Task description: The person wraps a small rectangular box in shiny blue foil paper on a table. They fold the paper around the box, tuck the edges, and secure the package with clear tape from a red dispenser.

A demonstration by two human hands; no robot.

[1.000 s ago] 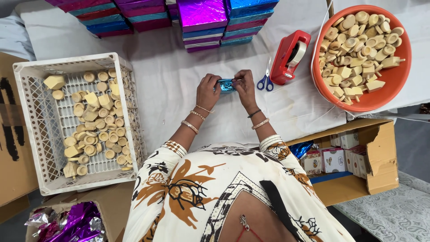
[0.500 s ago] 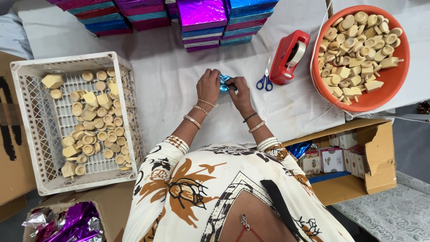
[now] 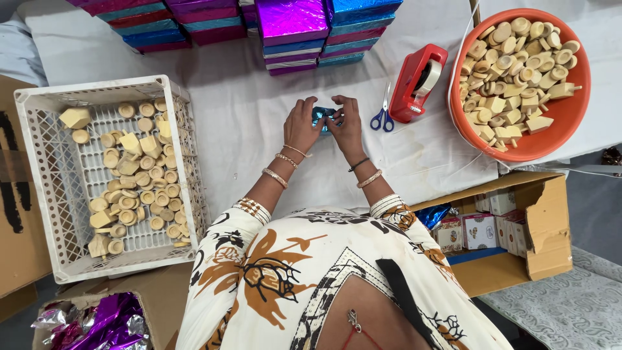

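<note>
Both hands meet over the white cloth (image 3: 259, 123): the left hand (image 3: 302, 127) and right hand (image 3: 346, 126) pinch a small, shiny blue foil parcel (image 3: 322, 118) between their fingertips, which hide most of it. Pale wooden pieces fill a white lattice crate (image 3: 39, 194) and an orange tub (image 3: 564, 123). Glossy foil boxes (image 3: 291, 26) are cut off at the top.

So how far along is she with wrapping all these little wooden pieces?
Done: wrapped boxes are stacked at the table's far edge. In hand: both hands, left hand and right hand, fold blue foil around one small item. Left: many bare wooden pieces in the white crate and the orange tub.
</note>
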